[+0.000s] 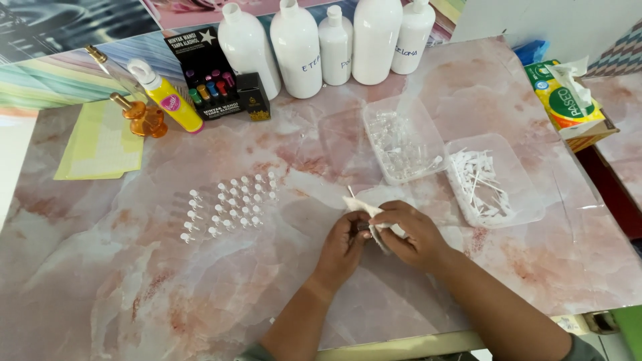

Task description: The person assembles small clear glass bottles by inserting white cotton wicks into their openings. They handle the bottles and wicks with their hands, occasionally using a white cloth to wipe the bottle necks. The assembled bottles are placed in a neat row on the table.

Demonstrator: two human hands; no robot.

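On the marble table (134,281), both hands' grip pinches a small vial (362,226), its white tip (350,192) pointing away.

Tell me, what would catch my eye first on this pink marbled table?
Probably the row of tall white plastic bottles at the table's far edge, then the neat grid of tiny clear vials with white caps left of centre. Near the front edge, the left hand and right hand meet around a white tissue, just in front of two clear plastic trays of small parts.
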